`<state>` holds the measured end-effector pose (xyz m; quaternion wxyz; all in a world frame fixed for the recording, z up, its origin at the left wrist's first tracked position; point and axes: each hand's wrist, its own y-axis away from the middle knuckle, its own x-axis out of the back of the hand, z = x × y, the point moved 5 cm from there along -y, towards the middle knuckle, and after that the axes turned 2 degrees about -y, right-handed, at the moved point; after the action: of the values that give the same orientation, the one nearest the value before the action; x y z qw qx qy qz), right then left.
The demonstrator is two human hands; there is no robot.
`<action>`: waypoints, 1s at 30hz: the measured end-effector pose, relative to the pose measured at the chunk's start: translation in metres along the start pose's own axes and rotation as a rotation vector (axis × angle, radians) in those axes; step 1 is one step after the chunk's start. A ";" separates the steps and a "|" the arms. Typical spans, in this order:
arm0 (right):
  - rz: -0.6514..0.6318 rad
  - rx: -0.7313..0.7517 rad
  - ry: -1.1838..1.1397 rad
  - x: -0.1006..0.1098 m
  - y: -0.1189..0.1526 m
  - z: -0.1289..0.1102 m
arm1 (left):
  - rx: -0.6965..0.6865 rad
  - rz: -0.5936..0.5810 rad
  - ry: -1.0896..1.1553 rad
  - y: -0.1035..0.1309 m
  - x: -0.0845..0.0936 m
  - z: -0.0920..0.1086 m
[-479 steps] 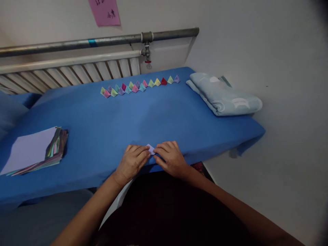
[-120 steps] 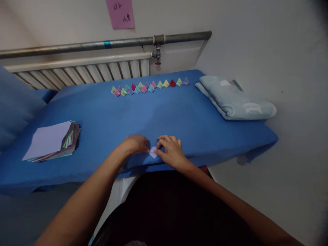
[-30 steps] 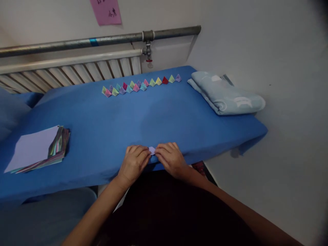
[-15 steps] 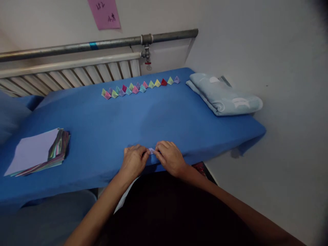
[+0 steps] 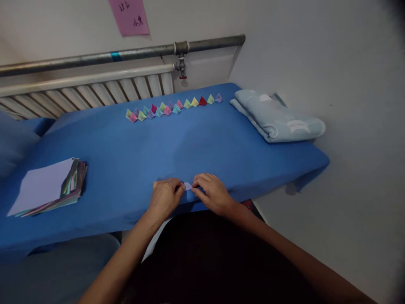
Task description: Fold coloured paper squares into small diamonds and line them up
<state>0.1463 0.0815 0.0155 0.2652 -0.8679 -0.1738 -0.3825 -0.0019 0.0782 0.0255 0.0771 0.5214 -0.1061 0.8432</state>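
Observation:
A small lilac piece of folded paper (image 5: 188,186) lies between my two hands near the front edge of the blue-covered surface (image 5: 136,156). My left hand (image 5: 166,196) pinches its left end between thumb and fingers. My right hand (image 5: 211,192) has curled fingers, with thumb and forefinger at the paper's right end. Farther back stands a row of small folded paper pieces (image 5: 167,110) in several colours. At the left lies a stack of coloured paper sheets (image 5: 44,181) with a lilac sheet on top.
A folded light-blue blanket (image 5: 281,120) lies at the back right beside the wall. Behind the surface run a white radiator (image 5: 91,86) and a metal pipe (image 5: 145,52) with a valve. A pink note (image 5: 129,17) hangs on the wall.
The thumb and forefinger of my right hand have parted slightly, and more of the lilac paper shows. My left hand has hardly moved.

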 end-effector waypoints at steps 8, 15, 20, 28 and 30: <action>-0.034 -0.005 0.013 -0.002 -0.002 0.001 | -0.005 0.036 -0.008 0.002 0.000 -0.001; -0.007 -0.088 0.029 0.000 -0.006 -0.005 | 0.020 0.115 -0.020 0.005 0.001 0.003; 0.020 -0.144 0.034 0.000 -0.009 -0.004 | 0.075 0.156 -0.034 0.004 0.001 0.005; 0.028 -0.181 0.064 0.000 -0.011 -0.003 | 0.136 0.102 -0.034 -0.004 0.002 0.000; 0.026 -0.187 0.064 0.001 -0.010 -0.004 | 0.150 0.082 -0.039 -0.005 0.002 -0.001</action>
<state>0.1394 0.0874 0.0215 0.1935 -0.8783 -0.1174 -0.4211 -0.0019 0.0835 0.0273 0.0012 0.5371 -0.0651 0.8410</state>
